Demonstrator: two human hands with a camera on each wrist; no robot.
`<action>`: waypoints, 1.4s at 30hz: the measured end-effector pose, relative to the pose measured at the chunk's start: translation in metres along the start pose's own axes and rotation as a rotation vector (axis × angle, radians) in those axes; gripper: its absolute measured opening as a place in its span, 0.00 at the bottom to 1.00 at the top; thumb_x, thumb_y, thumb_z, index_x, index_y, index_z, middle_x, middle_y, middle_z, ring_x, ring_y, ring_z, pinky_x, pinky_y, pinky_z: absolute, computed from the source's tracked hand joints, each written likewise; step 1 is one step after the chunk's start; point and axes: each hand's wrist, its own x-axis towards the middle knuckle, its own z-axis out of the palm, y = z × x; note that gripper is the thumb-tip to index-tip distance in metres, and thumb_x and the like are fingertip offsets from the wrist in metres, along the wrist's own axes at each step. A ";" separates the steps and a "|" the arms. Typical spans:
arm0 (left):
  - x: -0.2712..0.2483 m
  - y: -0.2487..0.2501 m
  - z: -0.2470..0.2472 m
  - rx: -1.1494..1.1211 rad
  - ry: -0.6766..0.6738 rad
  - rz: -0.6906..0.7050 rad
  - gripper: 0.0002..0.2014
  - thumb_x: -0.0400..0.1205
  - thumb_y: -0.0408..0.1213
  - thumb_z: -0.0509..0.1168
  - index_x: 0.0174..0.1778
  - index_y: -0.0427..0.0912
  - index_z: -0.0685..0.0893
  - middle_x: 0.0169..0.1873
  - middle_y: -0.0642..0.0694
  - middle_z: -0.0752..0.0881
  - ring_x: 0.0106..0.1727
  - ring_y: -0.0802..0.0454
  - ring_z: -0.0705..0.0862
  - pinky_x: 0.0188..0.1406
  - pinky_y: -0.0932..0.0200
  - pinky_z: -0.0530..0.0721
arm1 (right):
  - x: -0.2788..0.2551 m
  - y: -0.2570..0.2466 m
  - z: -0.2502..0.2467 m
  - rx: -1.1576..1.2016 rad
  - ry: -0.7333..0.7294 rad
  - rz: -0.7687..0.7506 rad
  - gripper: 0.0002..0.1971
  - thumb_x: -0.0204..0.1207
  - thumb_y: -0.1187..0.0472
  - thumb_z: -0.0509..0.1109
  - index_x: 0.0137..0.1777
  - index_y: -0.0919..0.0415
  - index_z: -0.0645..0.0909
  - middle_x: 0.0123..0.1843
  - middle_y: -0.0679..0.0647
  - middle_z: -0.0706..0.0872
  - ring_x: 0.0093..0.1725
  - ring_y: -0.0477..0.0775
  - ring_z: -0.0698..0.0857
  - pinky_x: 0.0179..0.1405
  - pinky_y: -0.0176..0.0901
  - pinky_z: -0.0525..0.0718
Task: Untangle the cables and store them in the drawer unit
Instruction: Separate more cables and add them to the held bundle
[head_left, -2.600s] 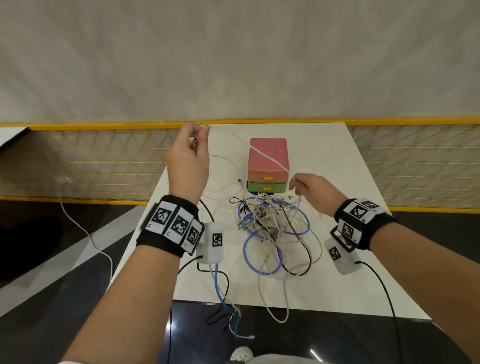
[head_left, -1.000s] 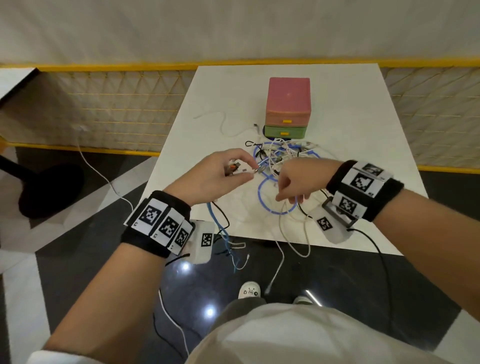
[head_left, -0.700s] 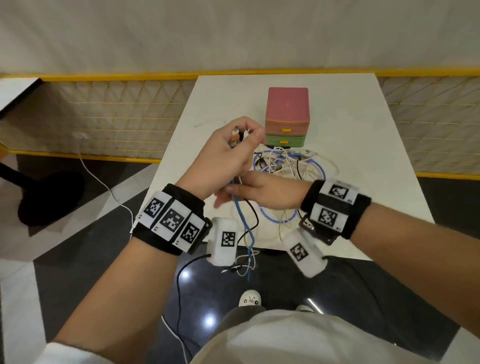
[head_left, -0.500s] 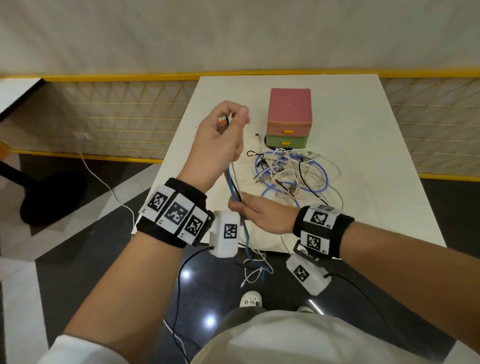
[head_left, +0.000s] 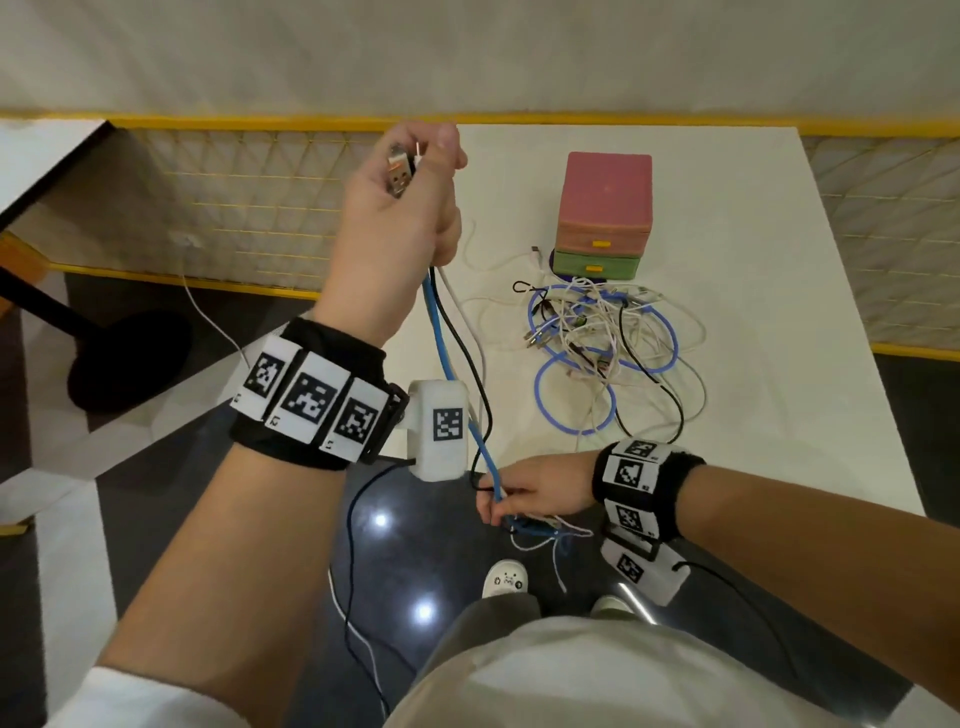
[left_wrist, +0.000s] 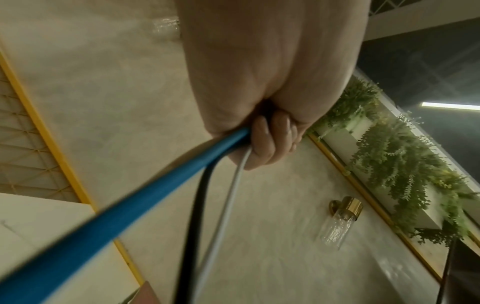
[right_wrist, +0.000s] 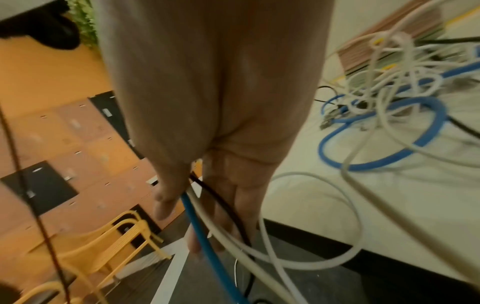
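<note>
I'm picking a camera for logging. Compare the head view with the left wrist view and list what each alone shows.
Only the head view shows the USB plugs sticking up from the left hand, the right hand gripping the strands lower down, the drawer unit and the tangled pile. Only the left wrist view shows a wall lamp and hanging plants. Both show the blue cable, black cable and white cable leaving the left hand.

Bare white table (head_left: 753, 218) right of drawer unit (head_left: 605, 208), cable tangle (head_left: 608, 343) blocking its front.
</note>
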 end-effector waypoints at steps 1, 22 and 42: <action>-0.004 -0.001 0.001 0.003 -0.003 -0.002 0.11 0.90 0.35 0.55 0.41 0.41 0.73 0.19 0.56 0.62 0.18 0.58 0.56 0.19 0.67 0.58 | 0.003 -0.003 0.002 -0.037 -0.007 -0.011 0.09 0.83 0.61 0.61 0.58 0.60 0.79 0.54 0.56 0.85 0.52 0.52 0.82 0.59 0.42 0.77; -0.047 -0.001 0.013 0.089 -0.141 -0.030 0.10 0.89 0.36 0.57 0.41 0.42 0.74 0.20 0.55 0.63 0.20 0.56 0.57 0.20 0.63 0.59 | -0.009 0.025 0.044 -0.199 0.030 0.146 0.36 0.74 0.66 0.71 0.80 0.54 0.60 0.68 0.62 0.77 0.63 0.64 0.80 0.63 0.58 0.80; -0.047 -0.032 -0.001 0.061 -0.177 -0.115 0.09 0.87 0.38 0.59 0.41 0.43 0.77 0.19 0.57 0.63 0.20 0.57 0.58 0.21 0.63 0.58 | -0.010 0.012 0.013 -0.084 0.150 0.138 0.20 0.76 0.71 0.64 0.68 0.64 0.73 0.61 0.64 0.80 0.57 0.65 0.83 0.49 0.49 0.82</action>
